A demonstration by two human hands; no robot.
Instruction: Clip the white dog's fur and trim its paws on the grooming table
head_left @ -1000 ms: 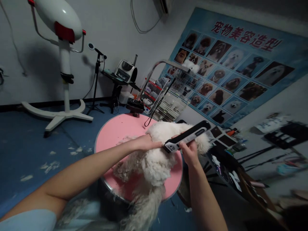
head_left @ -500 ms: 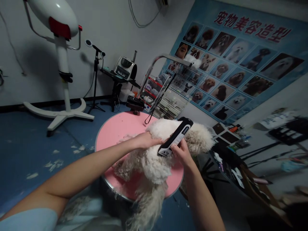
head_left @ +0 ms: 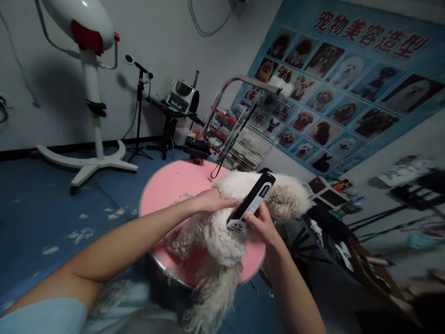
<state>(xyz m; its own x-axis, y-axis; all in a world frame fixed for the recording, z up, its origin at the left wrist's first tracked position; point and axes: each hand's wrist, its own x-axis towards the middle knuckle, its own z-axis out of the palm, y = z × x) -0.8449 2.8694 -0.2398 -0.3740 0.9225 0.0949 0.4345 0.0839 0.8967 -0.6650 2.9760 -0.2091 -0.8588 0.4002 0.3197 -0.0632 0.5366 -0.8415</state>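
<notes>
A small dog with curly white fur (head_left: 225, 232) lies on a round pink table (head_left: 174, 183). My left hand (head_left: 210, 202) rests on the dog's back, fingers pressed into the fur and holding it down. My right hand (head_left: 259, 222) grips a black and white hair clipper (head_left: 251, 200), held tilted with its lower end against the fur beside my left hand. A dark leash (head_left: 231, 144) hangs from a bent metal arm (head_left: 236, 83) above the table's far edge.
A white stand dryer (head_left: 88, 93) stands at the back left on the blue floor, which is strewn with fur clumps. Behind the table are a microphone stand (head_left: 139, 111), a side table, wire racks (head_left: 252, 144) and a dog-picture poster (head_left: 340, 88). Cluttered shelves fill the right.
The clipper has swung from nearly level to steeply tilted, and my right hand has moved left, closer to my left hand. The left hand has stayed on the dog.
</notes>
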